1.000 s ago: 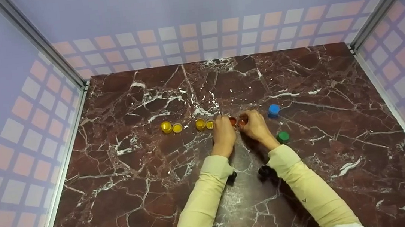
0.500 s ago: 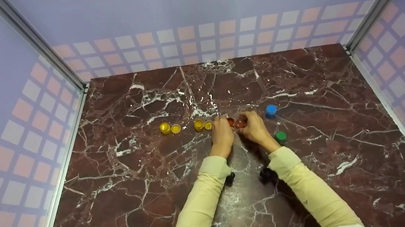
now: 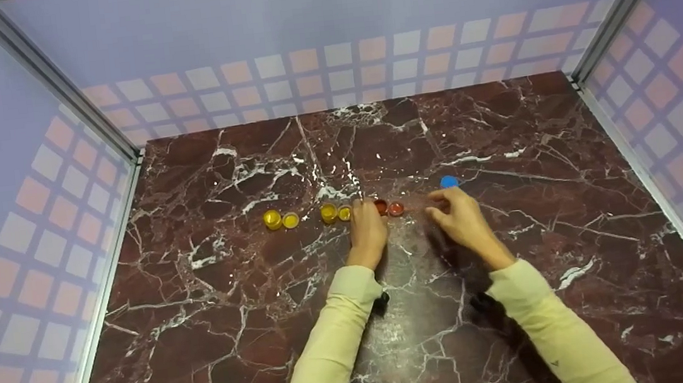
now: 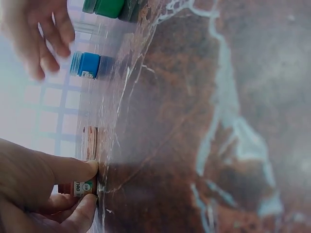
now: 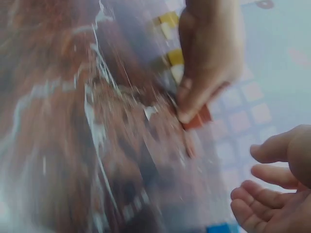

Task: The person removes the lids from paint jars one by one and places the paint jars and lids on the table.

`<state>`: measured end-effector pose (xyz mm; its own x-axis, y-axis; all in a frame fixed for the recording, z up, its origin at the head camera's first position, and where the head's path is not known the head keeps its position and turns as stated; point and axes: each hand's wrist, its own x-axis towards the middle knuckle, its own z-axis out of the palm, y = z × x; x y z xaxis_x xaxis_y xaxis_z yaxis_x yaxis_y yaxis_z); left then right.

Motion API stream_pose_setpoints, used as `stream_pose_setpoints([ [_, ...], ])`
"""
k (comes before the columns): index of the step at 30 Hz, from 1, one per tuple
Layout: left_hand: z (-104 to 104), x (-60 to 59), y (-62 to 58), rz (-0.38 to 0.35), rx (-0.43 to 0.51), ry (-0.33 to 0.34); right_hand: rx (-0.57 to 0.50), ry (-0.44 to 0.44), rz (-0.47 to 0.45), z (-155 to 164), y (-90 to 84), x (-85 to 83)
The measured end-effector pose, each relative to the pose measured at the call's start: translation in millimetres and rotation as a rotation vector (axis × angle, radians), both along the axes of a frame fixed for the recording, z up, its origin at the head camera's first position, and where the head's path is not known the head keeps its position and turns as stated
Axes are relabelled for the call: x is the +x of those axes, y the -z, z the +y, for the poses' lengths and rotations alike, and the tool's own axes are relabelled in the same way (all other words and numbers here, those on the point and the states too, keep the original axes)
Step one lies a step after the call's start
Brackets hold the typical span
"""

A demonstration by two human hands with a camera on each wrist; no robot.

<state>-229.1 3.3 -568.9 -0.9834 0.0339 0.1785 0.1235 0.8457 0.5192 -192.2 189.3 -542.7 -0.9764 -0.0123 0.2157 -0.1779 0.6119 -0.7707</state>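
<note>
Near the centre of the head view, the left hand [image 3: 368, 227] pinches a small reddish-brown paint jar [image 4: 80, 188], a labelled plastic cylinder, between thumb and fingers low on its wall; it stands on the dark red marbled tabletop [image 3: 204, 333]. Its mouth looks open, and a shallow round reddish lid [image 3: 396, 209] lies just to its right. The right hand [image 3: 461, 215], fingers apart and holding nothing, hangs right of centre near a blue paint jar [image 4: 88, 65].

The jar is probably light and stiff, hard to crush or break, but easily tipped or slid on this smooth stone-like surface. The sides suit a grip best, below the rim, with light, even pressure; wet paint on the rim would likely make it slippery. The lid, being thin, probably needs fingertips at opposite edges.
</note>
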Motion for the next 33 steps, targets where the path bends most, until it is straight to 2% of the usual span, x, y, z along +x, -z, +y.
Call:
stream_pose_setpoints([
  [6, 0, 1.8, 1.0, 0.021, 0.013, -0.011, 0.168, -0.007, -0.071, 34, -3.2, 18.8],
  [11, -2, 3.2, 2.5, 0.02, 0.071, -0.013, 0.235, -0.04, -0.141, 45, -1.3, 30.4],
  [21, -1, 3.5, 4.3, 0.007, 0.12, -0.016, 0.267, -0.042, -0.143, 44, 9.1, 35.6],
  [25, -1, 4.5, 4.6, 0.043, 0.104, -0.024, 0.276, -0.038, -0.16, 43, 10.5, 36.3],
  [28, 0, 5.3, 4.1, 0.062, 0.102, -0.026, 0.285, -0.032, -0.15, 42, 11.5, 36.6],
  [33, 0, 9.3, 1.7, 0.039, 0.137, -0.015, 0.293, -0.022, -0.112, 43, 13.5, 39.0],
])
